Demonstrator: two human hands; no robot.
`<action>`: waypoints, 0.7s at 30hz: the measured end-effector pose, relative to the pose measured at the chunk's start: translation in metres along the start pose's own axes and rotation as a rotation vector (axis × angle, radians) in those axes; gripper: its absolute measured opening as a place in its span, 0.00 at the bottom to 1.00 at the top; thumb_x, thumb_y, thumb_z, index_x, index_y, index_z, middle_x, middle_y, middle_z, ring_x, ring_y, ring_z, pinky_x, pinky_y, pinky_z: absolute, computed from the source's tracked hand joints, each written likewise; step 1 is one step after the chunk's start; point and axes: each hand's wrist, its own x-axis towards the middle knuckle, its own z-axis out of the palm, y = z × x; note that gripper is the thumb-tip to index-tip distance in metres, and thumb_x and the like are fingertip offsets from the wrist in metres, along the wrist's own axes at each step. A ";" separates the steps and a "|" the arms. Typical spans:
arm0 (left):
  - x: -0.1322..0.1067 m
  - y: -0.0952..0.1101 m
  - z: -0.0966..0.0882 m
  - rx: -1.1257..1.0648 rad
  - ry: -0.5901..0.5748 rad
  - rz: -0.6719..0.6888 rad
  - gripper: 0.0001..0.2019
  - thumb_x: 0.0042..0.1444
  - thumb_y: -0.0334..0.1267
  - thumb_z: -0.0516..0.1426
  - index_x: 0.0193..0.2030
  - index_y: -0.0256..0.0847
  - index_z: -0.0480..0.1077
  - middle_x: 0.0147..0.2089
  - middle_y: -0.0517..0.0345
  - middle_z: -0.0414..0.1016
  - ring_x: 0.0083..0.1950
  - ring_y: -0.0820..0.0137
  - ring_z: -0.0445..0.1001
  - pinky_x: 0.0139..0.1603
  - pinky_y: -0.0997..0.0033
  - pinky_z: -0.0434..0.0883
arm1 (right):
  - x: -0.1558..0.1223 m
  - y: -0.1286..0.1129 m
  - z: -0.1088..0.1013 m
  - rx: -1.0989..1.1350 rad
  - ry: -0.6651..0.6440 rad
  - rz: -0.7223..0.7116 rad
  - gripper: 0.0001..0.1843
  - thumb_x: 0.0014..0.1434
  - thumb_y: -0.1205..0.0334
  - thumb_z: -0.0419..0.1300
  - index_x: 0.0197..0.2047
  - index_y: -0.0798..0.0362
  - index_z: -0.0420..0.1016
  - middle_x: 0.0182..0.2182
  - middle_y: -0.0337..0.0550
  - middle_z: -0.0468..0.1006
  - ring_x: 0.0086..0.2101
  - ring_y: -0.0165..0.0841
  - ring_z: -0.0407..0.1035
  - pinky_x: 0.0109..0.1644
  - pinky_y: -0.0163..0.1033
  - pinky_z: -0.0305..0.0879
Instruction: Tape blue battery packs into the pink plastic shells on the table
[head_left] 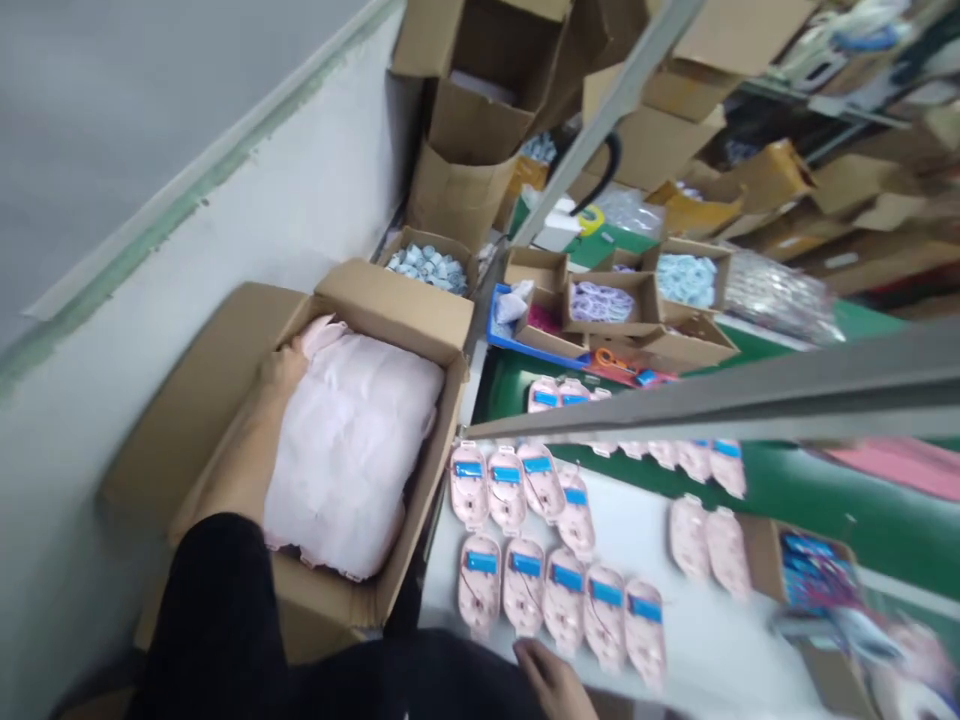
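My left hand [283,368] reaches into the far left corner of an open cardboard box [442,440]. Its fingers are closed on a pale pink plastic shell [321,336] at the box wall; the fingertips are partly hidden. A white, slightly see-through sheet [352,430] covers more pink pieces in the box. Low in the view, my right hand [556,682] is at the front edge of the white table [630,530], fingers loosely extended and holding nothing visible. Just beyond it lie rows of pink shells [564,600] fitted with blue battery packs and thin wires.
A grey metal bar [675,405] crosses above the table. Behind it are a blue tray [536,345], small boxes of purple parts [601,302] and pale blue parts [686,280]. A carton of blue wired packs [817,570] is at right. The wall [247,200] runs along the left.
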 end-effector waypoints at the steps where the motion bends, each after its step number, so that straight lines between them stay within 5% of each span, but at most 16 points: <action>1: -0.006 -0.001 -0.014 0.023 0.028 -0.002 0.22 0.66 0.39 0.47 0.61 0.28 0.67 0.48 0.28 0.78 0.48 0.46 0.81 0.48 0.53 0.74 | 0.007 0.002 0.004 0.020 -0.022 -0.016 0.32 0.60 0.27 0.51 0.30 0.47 0.78 0.28 0.46 0.82 0.35 0.48 0.78 0.43 0.46 0.74; 4: -0.047 0.003 -0.059 0.053 0.111 -0.023 0.24 0.65 0.41 0.47 0.63 0.32 0.68 0.45 0.34 0.80 0.45 0.47 0.80 0.45 0.56 0.73 | 0.013 -0.010 0.007 0.075 -0.063 -0.062 0.32 0.65 0.30 0.50 0.32 0.50 0.76 0.30 0.46 0.80 0.35 0.44 0.74 0.44 0.45 0.72; 7: -0.136 0.034 -0.093 -0.040 0.138 -0.015 0.25 0.62 0.48 0.51 0.60 0.38 0.72 0.39 0.41 0.80 0.40 0.49 0.79 0.40 0.59 0.72 | 0.011 -0.049 0.008 0.343 -0.075 -0.115 0.31 0.64 0.30 0.55 0.40 0.50 0.79 0.38 0.48 0.81 0.38 0.42 0.74 0.47 0.46 0.71; 9: -0.211 0.070 -0.095 -0.153 0.130 0.021 0.25 0.61 0.53 0.53 0.59 0.42 0.74 0.33 0.47 0.79 0.35 0.52 0.77 0.36 0.61 0.71 | 0.012 -0.074 0.012 0.665 -0.121 -0.157 0.36 0.58 0.28 0.63 0.56 0.46 0.75 0.52 0.51 0.79 0.40 0.40 0.76 0.46 0.46 0.73; 12: -0.316 0.140 -0.058 -0.393 0.014 0.102 0.23 0.57 0.52 0.55 0.54 0.44 0.76 0.27 0.52 0.76 0.30 0.55 0.76 0.31 0.64 0.69 | 0.025 -0.084 0.012 1.047 -0.211 -0.206 0.51 0.50 0.27 0.70 0.69 0.38 0.61 0.59 0.51 0.73 0.38 0.38 0.78 0.41 0.46 0.76; 14: -0.370 0.196 -0.022 -0.605 -0.214 0.175 0.20 0.55 0.52 0.57 0.47 0.43 0.78 0.26 0.52 0.77 0.29 0.56 0.77 0.30 0.64 0.69 | 0.033 -0.061 0.003 1.110 -0.083 -0.193 0.47 0.52 0.28 0.70 0.67 0.42 0.64 0.51 0.48 0.78 0.35 0.37 0.77 0.37 0.45 0.77; 17: -0.420 0.285 0.021 -1.030 -0.481 0.240 0.24 0.57 0.56 0.58 0.53 0.42 0.77 0.41 0.47 0.84 0.42 0.55 0.83 0.41 0.62 0.77 | 0.029 0.007 -0.032 1.033 0.288 -0.155 0.37 0.54 0.31 0.68 0.55 0.49 0.73 0.39 0.45 0.79 0.36 0.40 0.76 0.37 0.45 0.77; 21: -0.424 0.385 0.050 -1.262 -0.554 0.307 0.23 0.59 0.53 0.58 0.54 0.40 0.76 0.53 0.44 0.82 0.56 0.56 0.80 0.58 0.58 0.76 | 0.034 0.119 -0.123 0.834 0.543 -0.104 0.32 0.57 0.34 0.65 0.52 0.52 0.76 0.38 0.47 0.82 0.38 0.43 0.76 0.42 0.46 0.76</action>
